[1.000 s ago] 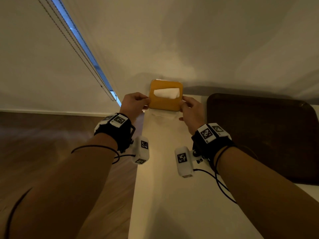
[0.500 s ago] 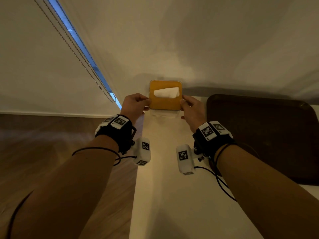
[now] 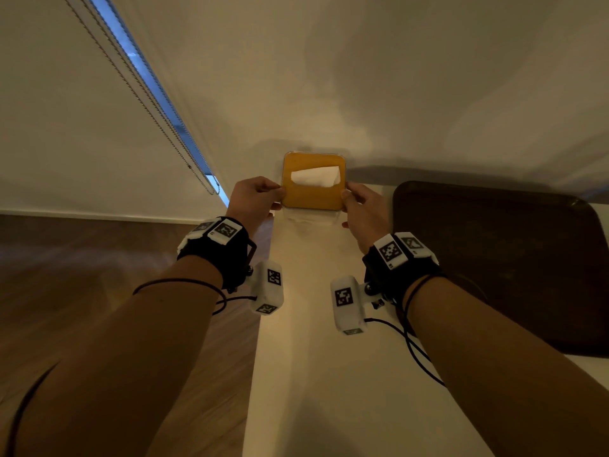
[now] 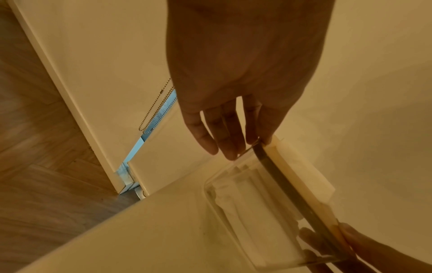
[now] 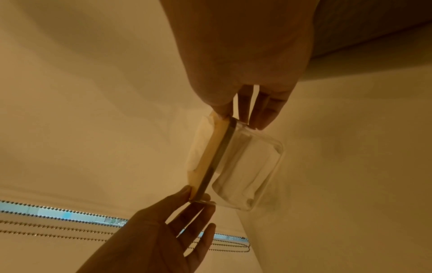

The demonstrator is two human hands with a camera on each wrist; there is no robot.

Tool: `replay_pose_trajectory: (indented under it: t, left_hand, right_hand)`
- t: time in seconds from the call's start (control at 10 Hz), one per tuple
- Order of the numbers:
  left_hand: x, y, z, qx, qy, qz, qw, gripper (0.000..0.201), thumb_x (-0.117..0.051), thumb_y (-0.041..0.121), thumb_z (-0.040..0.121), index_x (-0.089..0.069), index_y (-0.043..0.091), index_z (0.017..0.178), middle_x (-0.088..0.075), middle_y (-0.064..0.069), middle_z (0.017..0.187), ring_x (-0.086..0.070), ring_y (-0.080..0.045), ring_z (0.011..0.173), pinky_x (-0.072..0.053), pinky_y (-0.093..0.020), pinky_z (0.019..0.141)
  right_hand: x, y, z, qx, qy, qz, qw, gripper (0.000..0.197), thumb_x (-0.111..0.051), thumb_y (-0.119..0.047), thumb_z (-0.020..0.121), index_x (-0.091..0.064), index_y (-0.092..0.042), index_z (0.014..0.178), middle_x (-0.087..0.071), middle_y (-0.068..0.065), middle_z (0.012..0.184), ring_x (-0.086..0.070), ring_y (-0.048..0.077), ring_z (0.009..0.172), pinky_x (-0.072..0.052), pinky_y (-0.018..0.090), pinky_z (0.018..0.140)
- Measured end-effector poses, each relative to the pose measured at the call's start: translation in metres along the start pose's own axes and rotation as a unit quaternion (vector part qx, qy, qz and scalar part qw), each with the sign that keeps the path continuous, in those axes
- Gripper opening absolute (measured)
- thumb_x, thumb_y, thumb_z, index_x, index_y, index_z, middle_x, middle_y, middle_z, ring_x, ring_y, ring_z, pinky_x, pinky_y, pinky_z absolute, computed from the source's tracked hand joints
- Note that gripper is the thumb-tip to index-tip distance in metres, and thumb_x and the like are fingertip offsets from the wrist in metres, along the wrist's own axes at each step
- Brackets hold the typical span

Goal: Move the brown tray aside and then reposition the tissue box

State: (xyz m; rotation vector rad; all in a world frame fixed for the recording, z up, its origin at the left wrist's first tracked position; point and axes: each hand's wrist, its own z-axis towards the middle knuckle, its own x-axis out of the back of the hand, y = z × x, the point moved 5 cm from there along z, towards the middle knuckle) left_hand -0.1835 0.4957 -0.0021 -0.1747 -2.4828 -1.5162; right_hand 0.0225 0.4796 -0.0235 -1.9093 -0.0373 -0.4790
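Note:
The tissue box (image 3: 313, 196) has an orange lid, a clear body and a white tissue sticking out of its slot. It sits at the far left corner of the white table (image 3: 313, 374), close to the wall. My left hand (image 3: 273, 197) pinches the lid's left edge and my right hand (image 3: 350, 201) pinches its right edge. In the left wrist view the left hand's fingertips (image 4: 264, 140) sit on the rim of the tissue box (image 4: 252, 203). The right wrist view shows the tissue box (image 5: 245, 166) held at both ends. The brown tray (image 3: 494, 265) lies flat to the right.
A white wall rises directly behind the box. To the left are a window blind with bead chains (image 3: 158, 127) and, below the table's left edge, a wooden floor (image 3: 82, 275). Wrist camera cables trail across the table near my right forearm.
Both hands keep the same hold on the box's lid. Box and hands stay in almost the same place, with no clear shift.

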Motion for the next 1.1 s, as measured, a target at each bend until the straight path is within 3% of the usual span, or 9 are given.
replay_pose_trajectory:
  t: [0.7, 1.0, 1.1]
  left_hand:
    - [0.0, -0.0014, -0.0017, 0.009, 0.008, -0.005, 1.0, 0.011, -0.063, 0.013, 0.086, -0.062, 0.016, 0.075, -0.065, -0.007, 0.076, -0.064, -0.019, 0.071, -0.051, -0.031, 0.068]
    - [-0.0009, -0.0026, 0.0013, 0.003, 0.004, 0.0, 1.0, 0.01, -0.064, 0.014, 0.085, -0.062, 0.017, 0.076, -0.066, -0.008, 0.079, -0.064, -0.019, 0.071, -0.051, -0.029, 0.064]
    - [0.0026, -0.0044, 0.0018, -0.003, 0.032, 0.002, 0.999, 0.005, -0.064, 0.017, 0.085, -0.064, 0.013, 0.081, -0.065, -0.008, 0.081, -0.062, -0.018, 0.069, -0.05, -0.027, 0.06]
  right_hand:
    - [0.0012, -0.0006, 0.0, 0.006, -0.01, 0.001, 1.0, 0.036, -0.053, -0.026, 0.094, -0.063, -0.017, 0.128, -0.067, 0.005, 0.125, -0.063, 0.023, 0.112, -0.053, 0.049, 0.096]
    - [0.0003, -0.0021, 0.0001, 0.016, -0.016, -0.015, 1.0, 0.036, -0.052, -0.027, 0.095, -0.062, -0.019, 0.128, -0.065, 0.003, 0.126, -0.062, 0.021, 0.112, -0.053, 0.048, 0.095]
    - [0.0079, 0.0032, -0.0007, -0.008, 0.011, 0.003, 1.0, 0.039, -0.053, -0.033, 0.094, -0.059, -0.022, 0.131, -0.062, -0.001, 0.126, -0.06, 0.019, 0.114, -0.052, 0.047, 0.097]
